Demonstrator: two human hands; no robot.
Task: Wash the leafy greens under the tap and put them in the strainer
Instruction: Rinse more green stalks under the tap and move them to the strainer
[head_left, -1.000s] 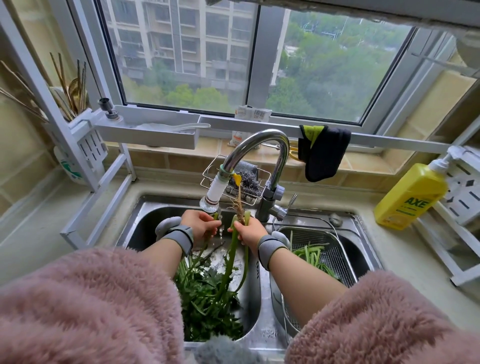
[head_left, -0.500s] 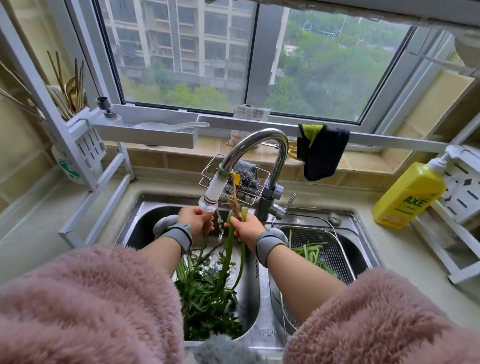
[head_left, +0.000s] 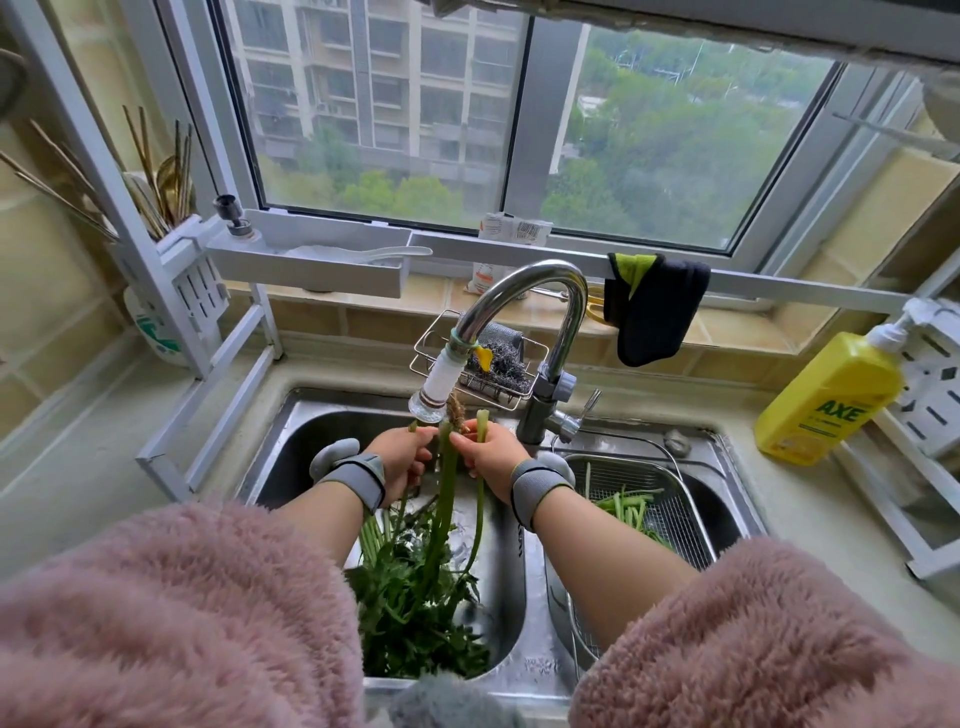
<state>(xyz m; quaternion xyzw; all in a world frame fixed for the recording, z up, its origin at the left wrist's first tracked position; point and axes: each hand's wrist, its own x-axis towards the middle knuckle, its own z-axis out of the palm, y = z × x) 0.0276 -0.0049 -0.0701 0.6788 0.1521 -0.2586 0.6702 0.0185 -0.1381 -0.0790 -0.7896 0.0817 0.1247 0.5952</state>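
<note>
We held the stalks (head_left: 448, 467) up under the tap (head_left: 524, 291), root ends touching the white nozzle (head_left: 436, 387) and leafy ends hanging down into the left basin (head_left: 291, 441). Our left hand (head_left: 402, 460) had its fingers curled round the stalks on the left side, just below the nozzle. Our right hand (head_left: 488, 457) pinched them from the right, with one cut stem end poking up above its fingers. Both hands sat close together, nearly touching, and each wrist wore a grey band.

More greens (head_left: 415, 613) lay piled in the bottom of the left basin, under the held stalks. The strainer (head_left: 670, 514) sat in the right basin, with a few washed stems (head_left: 623, 506) already lying in it. We could not tell whether water was running.

Behind the tap a wire rack (head_left: 498, 384) held a scourer. A dark cloth (head_left: 654, 306) hung from the white rail below the window. A yellow soap bottle (head_left: 826, 400) stood on the counter at the right, well apart from the basins. Chopsticks (head_left: 156, 171) stood in a holder at far left.
</note>
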